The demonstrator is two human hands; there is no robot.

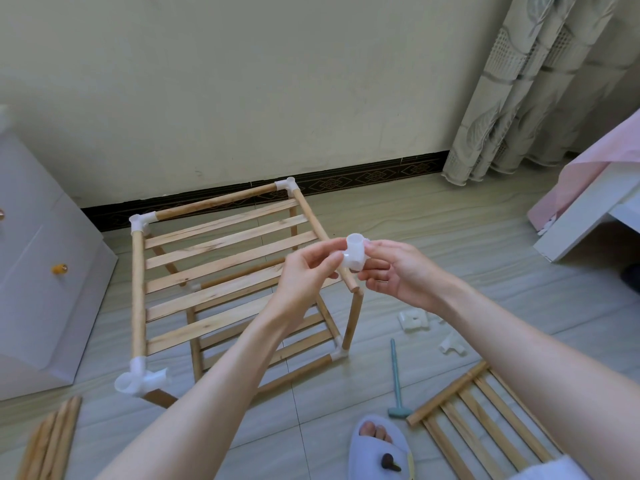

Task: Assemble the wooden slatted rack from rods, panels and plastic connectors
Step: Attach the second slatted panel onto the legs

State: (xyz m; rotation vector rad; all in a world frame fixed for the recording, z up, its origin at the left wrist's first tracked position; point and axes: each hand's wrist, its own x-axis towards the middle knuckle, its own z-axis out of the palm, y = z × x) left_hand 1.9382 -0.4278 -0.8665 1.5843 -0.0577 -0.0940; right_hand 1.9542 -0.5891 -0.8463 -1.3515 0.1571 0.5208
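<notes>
White plastic connector (355, 252) was held in the air between both hands, just above the rack's bare near-right corner. Left hand (304, 271) pinched it from the left, its fingers (330, 259) closed on the body; right hand (394, 268) pinched the other side, fingers curled round it. One open socket faced up.

Half-built rack (221, 271) stood on the floor (433, 230): upper slat panel in place, connectors on three top corners, lower slats below. At the fourth corner a top rod end (354, 287) and an upright rod (354, 320) met with no connector.

Judged step: fit this connector onto that corner. To do it well, the sockets probably should be turned to match both rod directions first, then pushed straight on, one rod at a time, with the frame steadied so the other joints don't pop.

Around: spare connectors (414, 320) on the floor to the right, a small green mallet (396, 382), a loose slat panel (485, 424), loose rods (52, 441) lower left, a slippered foot (377, 448).
</notes>
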